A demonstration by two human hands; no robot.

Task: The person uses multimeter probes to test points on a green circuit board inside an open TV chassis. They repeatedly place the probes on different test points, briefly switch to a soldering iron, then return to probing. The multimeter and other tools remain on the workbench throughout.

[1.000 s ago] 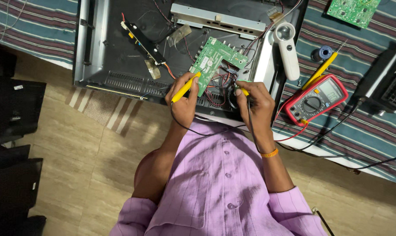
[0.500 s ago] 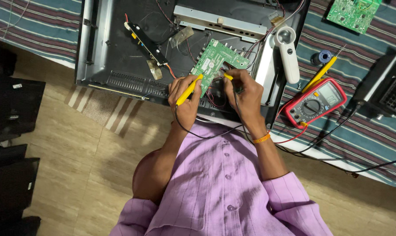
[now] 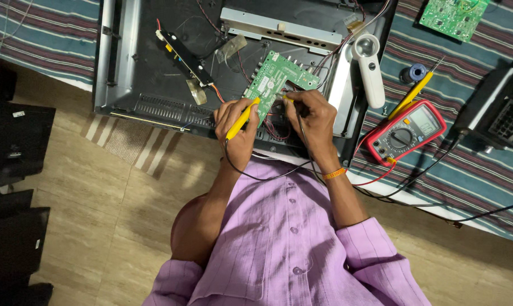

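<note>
My left hand (image 3: 235,126) grips a yellow test probe (image 3: 242,118) whose tip touches the lower left edge of a green circuit board (image 3: 274,78). My right hand (image 3: 314,116) pinches a second yellow probe (image 3: 288,100) against the board's lower right part. The board sits inside an open black flat-screen chassis (image 3: 154,62). Black and red leads run from the probes across my purple shirt to a red multimeter (image 3: 403,133) on the right.
A white magnifier (image 3: 369,68) lies on the chassis edge. On the striped cloth (image 3: 471,170) are a yellow screwdriver (image 3: 415,90), a blue spool (image 3: 418,72), another green board (image 3: 452,17) and a black device (image 3: 500,107). Black panels (image 3: 13,141) stand on the floor at left.
Both hands moved up onto the green board. The right hand shifted left from the chassis edge, bringing its probe next to the left one.
</note>
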